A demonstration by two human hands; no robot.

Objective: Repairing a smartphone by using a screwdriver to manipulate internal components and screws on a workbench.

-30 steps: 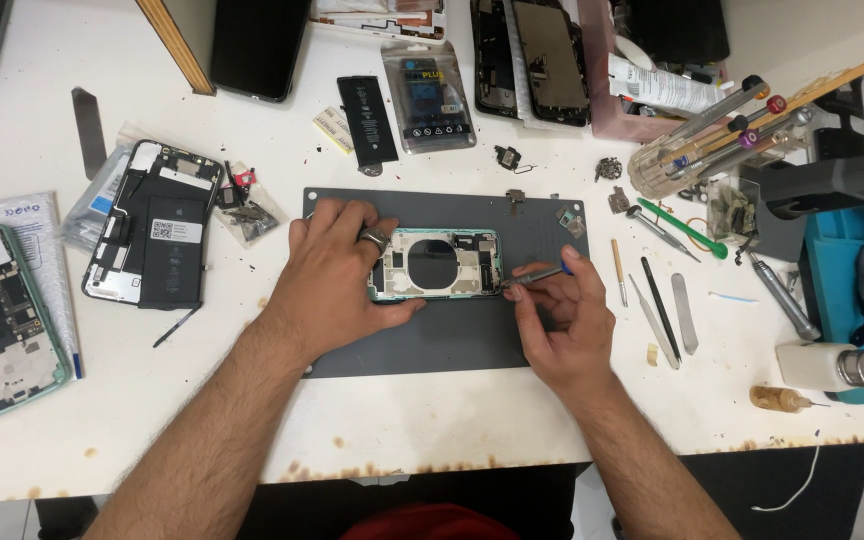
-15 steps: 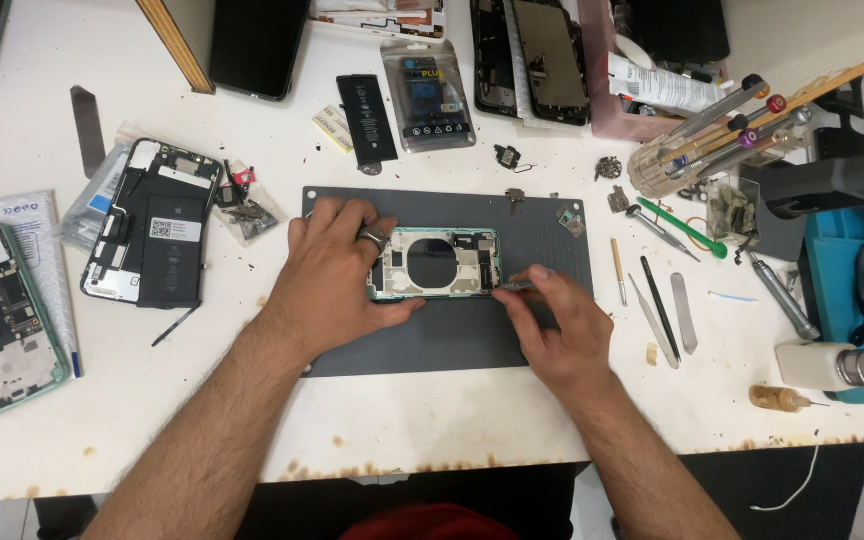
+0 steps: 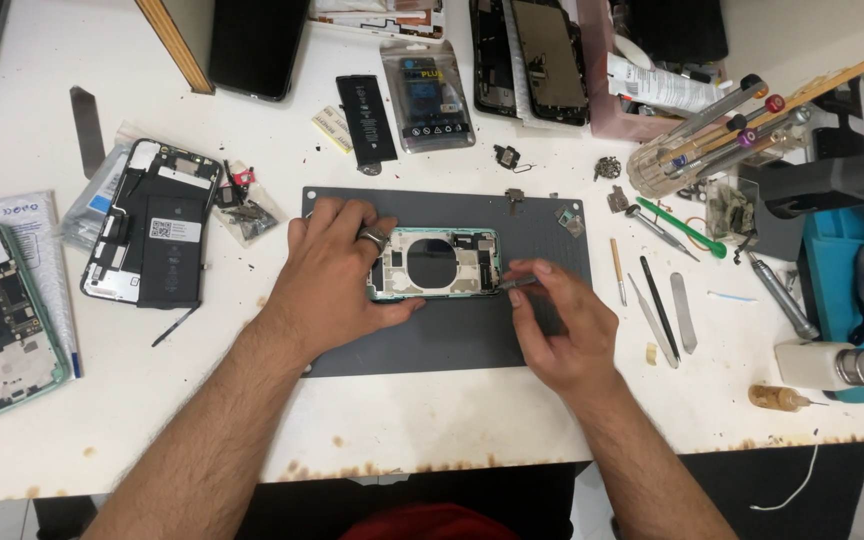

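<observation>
An opened phone shell (image 3: 439, 263) lay on a grey mat (image 3: 452, 340), gripped at its left end by the left hand (image 3: 337, 275). A thin tool (image 3: 518, 284) was pinched in the right hand (image 3: 562, 325). Screwdrivers (image 3: 742, 120) stood in a clear holder (image 3: 657, 172).

A clear rectangular pouch (image 3: 426, 95) with a dark printed insert is being kept at the top centre of the bench (image 3: 452, 420), just right of a black battery (image 3: 366, 118). A small cream label (image 3: 332, 128) is being kept just left of that battery. A dark screen panel (image 3: 257, 45) is being leaned at the upper left. A white-and-blue padded mailer (image 3: 12, 215) is being pinned under a green phone frame (image 3: 0, 325) at the far left.
</observation>
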